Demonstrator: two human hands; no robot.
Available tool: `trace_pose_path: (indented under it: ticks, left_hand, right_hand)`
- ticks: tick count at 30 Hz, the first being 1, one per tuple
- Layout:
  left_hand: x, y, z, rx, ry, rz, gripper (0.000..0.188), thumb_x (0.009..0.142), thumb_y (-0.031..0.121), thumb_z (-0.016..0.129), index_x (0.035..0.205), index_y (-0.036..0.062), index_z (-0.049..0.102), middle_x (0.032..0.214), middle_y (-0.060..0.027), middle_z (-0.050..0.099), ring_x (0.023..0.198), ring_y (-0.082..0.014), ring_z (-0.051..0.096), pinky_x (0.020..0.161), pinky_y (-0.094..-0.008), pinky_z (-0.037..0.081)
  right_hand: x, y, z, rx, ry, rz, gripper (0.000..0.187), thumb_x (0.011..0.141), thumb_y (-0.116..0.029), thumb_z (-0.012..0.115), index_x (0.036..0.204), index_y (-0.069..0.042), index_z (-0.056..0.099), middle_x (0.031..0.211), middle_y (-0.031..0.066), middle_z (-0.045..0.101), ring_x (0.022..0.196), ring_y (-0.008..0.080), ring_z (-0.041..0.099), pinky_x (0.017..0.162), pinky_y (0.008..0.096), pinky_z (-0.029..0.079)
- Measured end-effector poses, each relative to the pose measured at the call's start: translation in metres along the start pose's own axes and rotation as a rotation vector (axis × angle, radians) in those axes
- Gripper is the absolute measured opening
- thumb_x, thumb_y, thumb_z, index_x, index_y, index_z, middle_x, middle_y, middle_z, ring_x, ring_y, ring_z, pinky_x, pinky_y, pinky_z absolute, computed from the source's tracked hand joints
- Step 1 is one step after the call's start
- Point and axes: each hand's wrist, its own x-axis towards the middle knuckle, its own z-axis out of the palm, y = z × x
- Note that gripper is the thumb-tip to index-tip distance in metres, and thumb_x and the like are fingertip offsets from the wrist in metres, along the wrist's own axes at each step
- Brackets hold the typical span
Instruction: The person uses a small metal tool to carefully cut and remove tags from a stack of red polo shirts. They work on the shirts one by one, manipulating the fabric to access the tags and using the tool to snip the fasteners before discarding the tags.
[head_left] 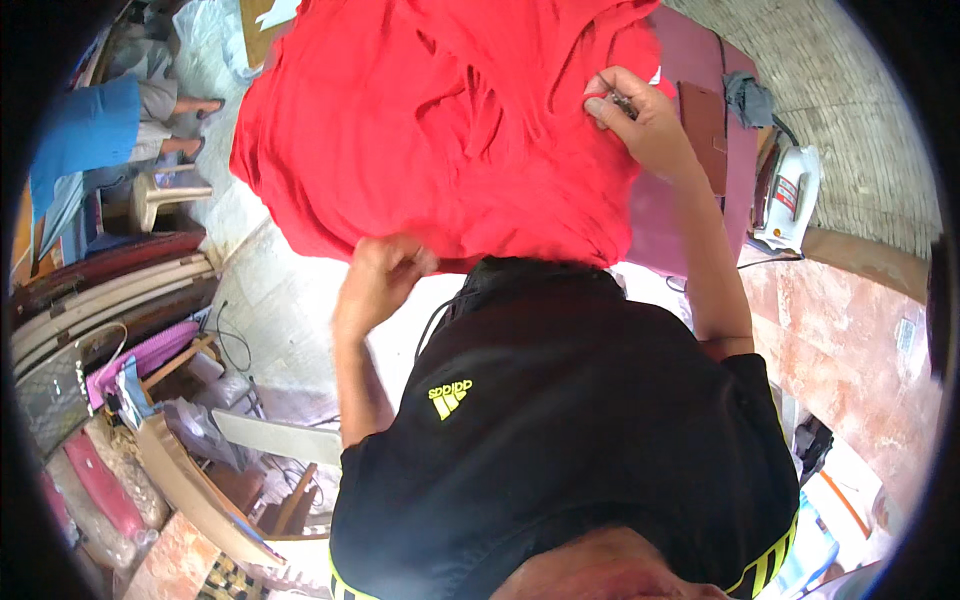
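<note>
The red cloth (400,130) lies bunched before you, spreading widest left to right; the upper edge cuts it off, so you can't tell its true long axis. Over its right side, your right hand (632,115) has its fingers closed on a small dark item (624,104). Your left hand (385,268) curls, blurred, at the near edge; its grip can't be told. Your black shirt (570,420) bears a yellow lettered logo (450,398).
</note>
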Motion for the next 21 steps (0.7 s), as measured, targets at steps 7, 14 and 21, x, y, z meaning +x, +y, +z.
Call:
trace_pose_path:
  ticks: [7,14,21]
  left_hand:
    - [0.007,0.007,0.007,0.180,0.331,0.130,0.024,0.081,0.020,0.080,0.087,-0.0004,0.069,0.077,-0.0146,0.063,0.076,-0.0349,0.064,0.071,-0.0443,0.051]
    - [0.016,-0.025,0.075,0.050,0.358,0.177,0.008,0.085,0.005,0.073,0.085,0.0002,0.066,0.078,-0.0150,0.062,0.076,-0.0341,0.064,0.068,-0.0401,0.051]
    - [-0.021,-0.018,0.021,0.301,0.133,-0.132,0.023,0.083,0.024,0.078,0.082,0.0029,0.068,0.075,-0.0161,0.067,0.075,-0.0364,0.066,0.069,-0.0434,0.051]
  right_hand:
    - [0.003,0.000,-0.001,0.000,-0.028,-0.011,0.009,0.097,-0.012,0.066,0.102,-0.006,0.063,0.082,-0.0050,0.058,0.076,0.0039,0.053,0.069,0.0216,0.044]
    - [0.007,-0.001,-0.001,0.000,-0.066,0.006,0.009,0.098,-0.013,0.066,0.103,-0.006,0.064,0.083,-0.0064,0.057,0.077,0.0030,0.052,0.070,0.0208,0.043]
    - [0.002,-0.001,-0.001,-0.030,-0.027,-0.022,0.011,0.097,-0.014,0.066,0.104,-0.006,0.064,0.083,-0.0064,0.057,0.077,0.0031,0.052,0.071,0.0212,0.044]
